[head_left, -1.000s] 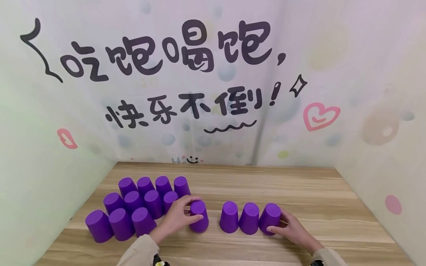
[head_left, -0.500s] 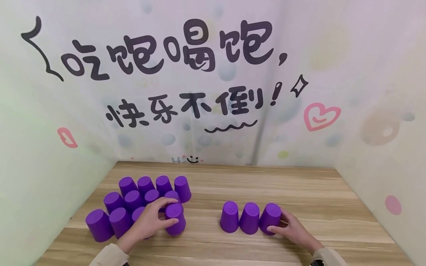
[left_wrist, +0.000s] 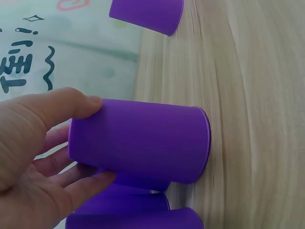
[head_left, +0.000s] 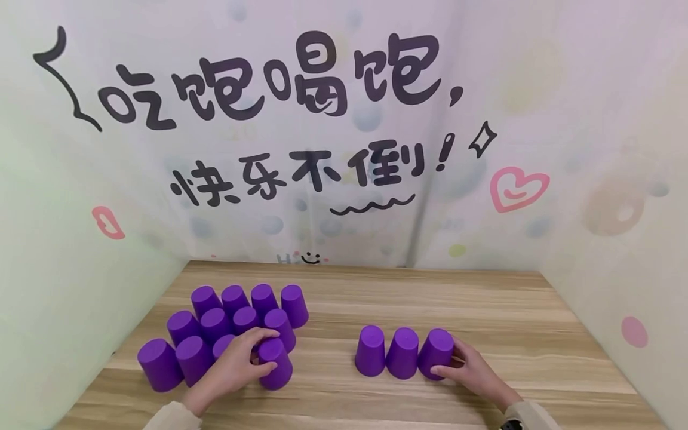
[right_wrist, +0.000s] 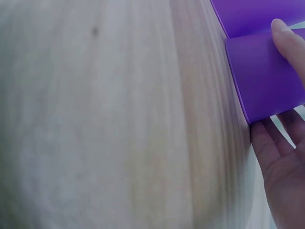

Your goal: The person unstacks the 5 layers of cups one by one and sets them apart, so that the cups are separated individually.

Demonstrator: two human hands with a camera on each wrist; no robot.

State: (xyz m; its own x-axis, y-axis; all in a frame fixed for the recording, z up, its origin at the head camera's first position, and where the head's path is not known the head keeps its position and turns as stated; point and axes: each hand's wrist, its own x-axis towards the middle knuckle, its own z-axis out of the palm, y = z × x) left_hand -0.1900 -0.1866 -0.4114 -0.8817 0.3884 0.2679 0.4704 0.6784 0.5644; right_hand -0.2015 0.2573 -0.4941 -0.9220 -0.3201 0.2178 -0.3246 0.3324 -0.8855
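Observation:
Upside-down purple plastic cups stand on the wooden table. My left hand grips one cup between thumb and fingers, at the right end of the front row of the left group. In the left wrist view the thumb and fingers hold that cup near its closed base, the rim end right at the tabletop. Thumb and fingers of my right hand hold the rightmost cup of a row of three. The right wrist view shows this cup touching its neighbour. Part of another front-row cup is hidden behind my left hand.
Several more cups fill the left group in three rows, including a front-left cup and a back-right cup. Bare wooden table separates this group from the row of three. A printed cloth wall encloses the back and sides.
My left hand has carried its cup leftward and slightly nearer, from the gap between the groups to the left group's front row. The right hand and its cup have stayed put.

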